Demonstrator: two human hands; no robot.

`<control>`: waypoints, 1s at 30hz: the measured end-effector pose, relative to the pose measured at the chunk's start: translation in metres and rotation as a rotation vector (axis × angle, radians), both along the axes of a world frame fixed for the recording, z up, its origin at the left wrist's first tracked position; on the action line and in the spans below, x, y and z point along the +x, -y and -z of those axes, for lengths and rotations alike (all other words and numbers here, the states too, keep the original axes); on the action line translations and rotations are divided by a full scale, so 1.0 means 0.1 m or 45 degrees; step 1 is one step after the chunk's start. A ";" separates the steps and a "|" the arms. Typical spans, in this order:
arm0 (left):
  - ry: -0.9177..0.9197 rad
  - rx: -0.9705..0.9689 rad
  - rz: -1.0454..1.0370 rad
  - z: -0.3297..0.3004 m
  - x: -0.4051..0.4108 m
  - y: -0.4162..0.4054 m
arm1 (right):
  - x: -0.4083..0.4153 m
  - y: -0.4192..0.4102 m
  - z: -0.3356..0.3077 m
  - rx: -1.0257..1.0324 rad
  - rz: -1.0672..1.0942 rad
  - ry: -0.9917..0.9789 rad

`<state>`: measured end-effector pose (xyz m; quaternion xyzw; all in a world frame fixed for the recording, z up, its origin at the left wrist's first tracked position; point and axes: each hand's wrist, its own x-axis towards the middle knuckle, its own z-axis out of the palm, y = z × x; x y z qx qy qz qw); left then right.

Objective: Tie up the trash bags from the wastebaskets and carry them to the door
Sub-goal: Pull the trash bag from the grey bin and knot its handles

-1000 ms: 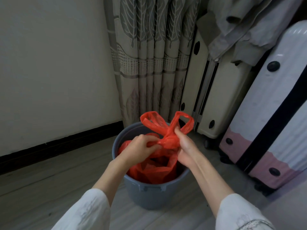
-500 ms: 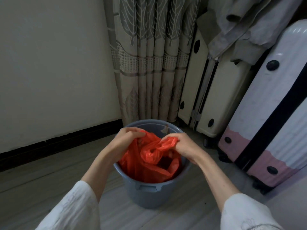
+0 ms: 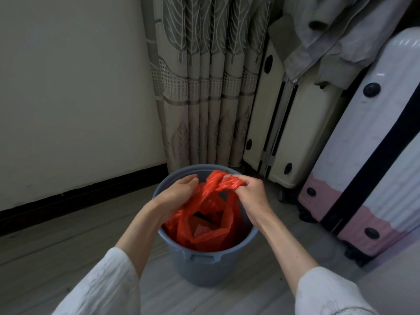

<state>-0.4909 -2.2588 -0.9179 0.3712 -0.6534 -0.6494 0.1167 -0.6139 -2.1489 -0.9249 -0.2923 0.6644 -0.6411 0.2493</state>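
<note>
A grey-blue wastebasket point(image 3: 200, 262) stands on the floor in front of me. An orange-red trash bag point(image 3: 211, 233) sits inside it with its mouth gaping open, some trash visible within. My right hand point(image 3: 251, 194) grips the twisted bag handles at the basket's far rim. My left hand point(image 3: 179, 192) reaches over the left rim with its fingers curled into the bag's left edge; its fingertips are hidden in the plastic.
A patterned curtain point(image 3: 204, 87) hangs behind the basket. A cream suitcase point(image 3: 288, 123) and a white-and-pink suitcase point(image 3: 372, 155) stand at the right, with grey clothing point(image 3: 336, 35) draped on top. A wall with a black baseboard point(image 3: 79, 194) runs along the left.
The two handle loops that stood up above the basket have come down and the bag mouth has spread open. Both hands have moved apart, the left one to the bag's left edge.
</note>
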 end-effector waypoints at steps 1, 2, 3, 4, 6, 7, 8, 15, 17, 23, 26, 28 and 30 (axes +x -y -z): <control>-0.051 0.081 -0.014 0.01 -0.02 0.00 | 0.00 -0.01 -0.01 -0.021 -0.021 -0.004; -0.134 0.192 -0.036 0.01 -0.05 -0.01 | 0.01 -0.02 -0.03 -0.038 -0.041 -0.009; -0.224 0.322 -0.068 0.00 -0.06 -0.02 | 0.01 -0.03 -0.05 -0.042 -0.055 -0.026; -0.286 0.413 -0.098 -0.02 -0.06 -0.03 | 0.00 -0.04 -0.06 -0.041 -0.070 -0.049; -0.288 0.411 -0.085 -0.02 -0.06 -0.02 | -0.01 -0.04 -0.08 -0.025 -0.075 -0.102; -0.241 0.366 0.013 -0.03 -0.04 -0.02 | -0.02 -0.05 -0.09 -0.021 -0.067 -0.118; -0.204 0.335 0.156 -0.04 -0.02 -0.03 | -0.02 -0.05 -0.08 -0.021 -0.068 -0.124; -0.197 0.129 0.066 -0.12 -0.04 -0.08 | -0.05 -0.06 -0.09 -0.035 -0.058 -0.142; -0.249 0.021 -0.146 -0.14 -0.06 -0.04 | -0.08 -0.05 -0.12 -0.089 -0.046 0.007; -0.195 -0.536 -0.254 -0.22 -0.07 -0.03 | -0.12 -0.02 -0.23 -0.172 -0.090 0.390; -0.289 -0.503 -0.318 -0.31 -0.12 -0.05 | -0.04 0.01 -0.28 -0.063 -0.132 0.304; -0.396 -0.350 -0.372 -0.49 -0.21 -0.04 | -0.03 0.07 -0.45 -0.004 -0.134 0.225; -0.463 -0.330 -0.384 -0.75 -0.31 -0.02 | -0.10 0.17 -0.74 -0.025 -0.102 0.252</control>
